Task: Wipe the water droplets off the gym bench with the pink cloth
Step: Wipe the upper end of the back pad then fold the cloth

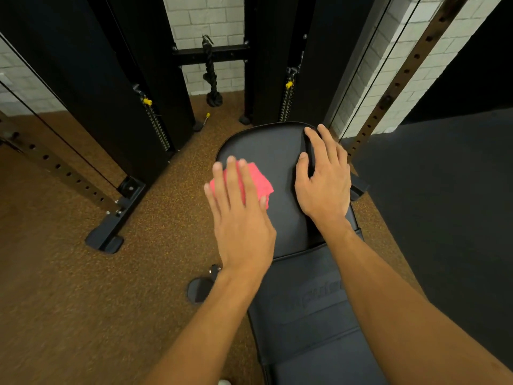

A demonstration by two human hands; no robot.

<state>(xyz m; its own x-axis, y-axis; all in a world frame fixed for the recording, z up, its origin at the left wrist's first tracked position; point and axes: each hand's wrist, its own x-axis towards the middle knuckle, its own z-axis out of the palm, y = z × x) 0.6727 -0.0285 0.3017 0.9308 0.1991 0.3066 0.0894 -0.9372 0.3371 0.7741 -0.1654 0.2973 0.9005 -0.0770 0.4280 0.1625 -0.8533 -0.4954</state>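
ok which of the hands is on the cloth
The left hand, pressed flat with straight fingers on the cloth at the left side of the bench. The right hand rests on the bench's bare right edge, with no cloth under it.

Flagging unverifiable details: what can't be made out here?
Head view:
- Any water droplets on the gym bench: too small to see on the dark pad.
- Most of the pink cloth: under the left hand.
- The embossed logo: blurred, partly behind the right forearm.
- The bench's near end: cut off by the bottom edge.
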